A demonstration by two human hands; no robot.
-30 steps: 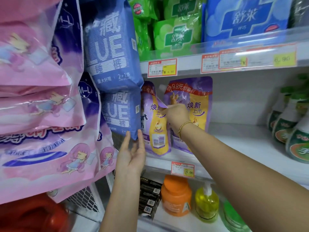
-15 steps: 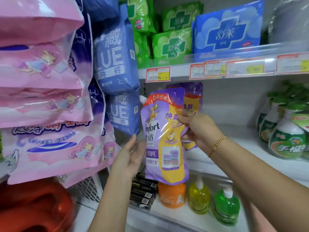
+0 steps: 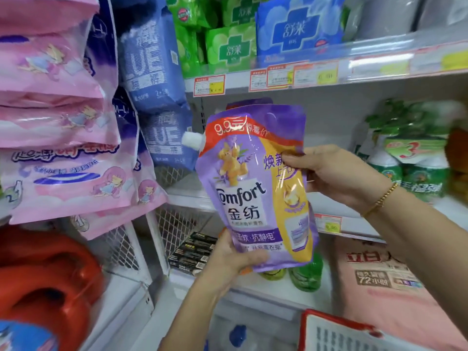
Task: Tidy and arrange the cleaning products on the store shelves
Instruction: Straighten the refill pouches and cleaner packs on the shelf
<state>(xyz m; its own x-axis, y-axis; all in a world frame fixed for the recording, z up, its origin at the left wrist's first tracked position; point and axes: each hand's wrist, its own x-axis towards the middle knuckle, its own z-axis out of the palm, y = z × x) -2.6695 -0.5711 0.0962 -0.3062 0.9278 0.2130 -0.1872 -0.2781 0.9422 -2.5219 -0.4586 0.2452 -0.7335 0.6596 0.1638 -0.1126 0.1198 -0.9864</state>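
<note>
A purple and yellow Comfort softener pouch (image 3: 253,188) with a white spout hangs in the air in front of the middle shelf (image 3: 336,110). My left hand (image 3: 228,259) grips its bottom edge, thumb across the front. My right hand (image 3: 334,173) pinches its right side near the top. Behind the pouch's top edge peeks a second purple pouch (image 3: 248,103), mostly hidden.
Pink pad packs (image 3: 55,153) and blue packs (image 3: 152,62) hang at the left. Green bottles (image 3: 405,158) stand on the middle shelf at the right. Green and blue packs (image 3: 298,34) fill the top shelf. A pink detergent bag (image 3: 379,287), green soap bottles (image 3: 306,274) and black boxes (image 3: 192,252) sit lower.
The pouch has come off the shelf toward me and turned to face me. My left hand moved from beside it to grip its bottom edge. The view shifted down and right.
</note>
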